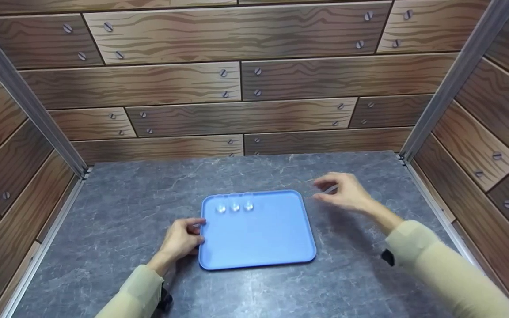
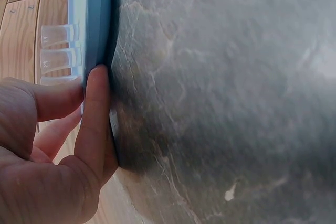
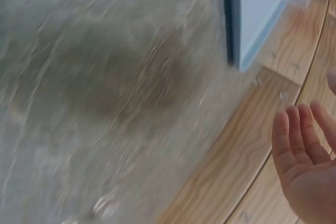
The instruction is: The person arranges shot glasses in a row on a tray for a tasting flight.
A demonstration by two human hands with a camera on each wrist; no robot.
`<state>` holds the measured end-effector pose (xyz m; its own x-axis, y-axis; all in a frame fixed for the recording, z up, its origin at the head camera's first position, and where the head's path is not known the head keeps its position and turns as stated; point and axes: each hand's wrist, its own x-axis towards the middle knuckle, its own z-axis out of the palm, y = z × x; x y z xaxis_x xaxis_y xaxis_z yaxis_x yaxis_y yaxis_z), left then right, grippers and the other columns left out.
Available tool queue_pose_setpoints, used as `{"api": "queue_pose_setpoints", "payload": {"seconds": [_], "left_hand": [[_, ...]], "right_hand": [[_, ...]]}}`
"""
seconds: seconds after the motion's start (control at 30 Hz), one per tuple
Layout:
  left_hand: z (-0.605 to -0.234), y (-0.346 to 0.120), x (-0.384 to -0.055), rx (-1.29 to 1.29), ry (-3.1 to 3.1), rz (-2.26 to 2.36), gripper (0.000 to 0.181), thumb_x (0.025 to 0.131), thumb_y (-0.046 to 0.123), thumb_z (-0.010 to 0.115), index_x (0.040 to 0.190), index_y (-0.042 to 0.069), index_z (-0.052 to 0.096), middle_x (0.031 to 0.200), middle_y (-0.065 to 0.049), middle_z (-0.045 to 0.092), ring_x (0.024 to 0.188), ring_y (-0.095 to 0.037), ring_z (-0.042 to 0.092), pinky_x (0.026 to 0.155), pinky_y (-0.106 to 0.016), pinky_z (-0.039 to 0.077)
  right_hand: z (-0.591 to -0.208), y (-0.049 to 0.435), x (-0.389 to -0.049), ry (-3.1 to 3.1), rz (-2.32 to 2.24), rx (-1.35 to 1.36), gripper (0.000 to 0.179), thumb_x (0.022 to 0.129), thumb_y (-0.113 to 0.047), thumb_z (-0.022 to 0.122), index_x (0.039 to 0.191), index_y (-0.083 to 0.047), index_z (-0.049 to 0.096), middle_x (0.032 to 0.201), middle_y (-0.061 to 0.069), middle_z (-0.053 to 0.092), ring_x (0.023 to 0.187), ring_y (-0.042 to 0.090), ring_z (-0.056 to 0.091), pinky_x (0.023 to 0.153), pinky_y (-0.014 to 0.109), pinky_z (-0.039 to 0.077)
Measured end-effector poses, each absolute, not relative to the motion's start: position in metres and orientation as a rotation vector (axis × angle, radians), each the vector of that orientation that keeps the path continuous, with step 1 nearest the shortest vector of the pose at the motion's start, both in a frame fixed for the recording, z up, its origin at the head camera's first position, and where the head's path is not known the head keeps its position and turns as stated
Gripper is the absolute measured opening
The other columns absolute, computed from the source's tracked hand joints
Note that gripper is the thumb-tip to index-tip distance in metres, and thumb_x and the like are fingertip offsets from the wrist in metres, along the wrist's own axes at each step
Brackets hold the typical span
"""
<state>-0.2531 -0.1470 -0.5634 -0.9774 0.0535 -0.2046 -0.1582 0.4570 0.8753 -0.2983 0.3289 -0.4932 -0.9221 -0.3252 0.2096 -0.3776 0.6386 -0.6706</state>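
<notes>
A blue tray [image 1: 259, 234] lies on the table. Three small clear cups [image 1: 235, 206] stand in a row near its back left corner. At the tray's left edge, my left hand [image 1: 179, 238] holds the rim between thumb and fingers; in the left wrist view the thumb [image 2: 60, 100] is on the rim and a finger lies along the outer wall. My right hand [image 1: 343, 192] is above the table, just right of the tray's back right corner. Its fingers are loosely bent, apart from the thumb, and hold nothing.
The grey marbled table [image 1: 139, 194] is bounded by wood-patterned walls [image 1: 298, 112] at the back and both sides, with metal posts [image 1: 453, 62] in the corners. In the right wrist view a clear shiny thing [image 3: 106, 205] is on the table, its kind unclear.
</notes>
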Motion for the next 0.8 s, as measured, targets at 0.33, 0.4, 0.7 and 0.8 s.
{"api": "queue_pose_setpoints", "payload": {"seconds": [0.33,0.4,0.7,0.8], "left_hand": [[-0.559,-0.147,-0.254,-0.104,2.512,1.501,0.055,0.09,-0.013,0.075,0.142,0.006,0.077,0.103,-0.011,0.066,0.085,-0.021,0.069,0.065,-0.036,0.071],[-0.559,-0.147,-0.255,-0.103,2.512,1.498,0.056,0.09,-0.013,0.075,0.142,0.006,0.077,0.104,-0.012,0.067,0.086,-0.021,0.069,0.065,-0.036,0.071],[-0.56,-0.147,-0.255,-0.101,2.516,1.493,0.056,0.089,-0.013,0.075,0.141,0.006,0.078,0.102,-0.011,0.067,0.084,-0.02,0.069,0.064,-0.036,0.071],[-0.561,-0.147,-0.255,-0.101,2.518,1.485,0.056,0.088,-0.013,0.075,0.141,0.006,0.078,0.101,-0.01,0.067,0.083,-0.019,0.068,0.064,-0.035,0.071]], "right_hand": [[-0.485,0.387,-0.288,-2.791,1.05,0.457,0.039,0.092,-0.011,0.091,0.128,0.003,0.08,0.124,0.025,0.081,0.109,0.038,0.079,0.096,0.045,0.072],[-0.485,0.398,-0.286,-2.797,1.024,0.441,0.04,0.092,-0.012,0.092,0.127,0.002,0.08,0.124,0.024,0.081,0.107,0.029,0.079,0.094,0.036,0.072],[-0.497,0.447,-0.283,-2.802,0.919,0.383,0.042,0.086,-0.012,0.096,0.124,0.0,0.083,0.123,0.022,0.082,0.105,0.022,0.077,0.084,0.006,0.059],[-0.503,0.459,-0.283,-2.807,0.921,0.362,0.044,0.084,-0.011,0.097,0.124,0.001,0.082,0.123,0.024,0.081,0.104,0.023,0.077,0.084,0.009,0.062]]}}
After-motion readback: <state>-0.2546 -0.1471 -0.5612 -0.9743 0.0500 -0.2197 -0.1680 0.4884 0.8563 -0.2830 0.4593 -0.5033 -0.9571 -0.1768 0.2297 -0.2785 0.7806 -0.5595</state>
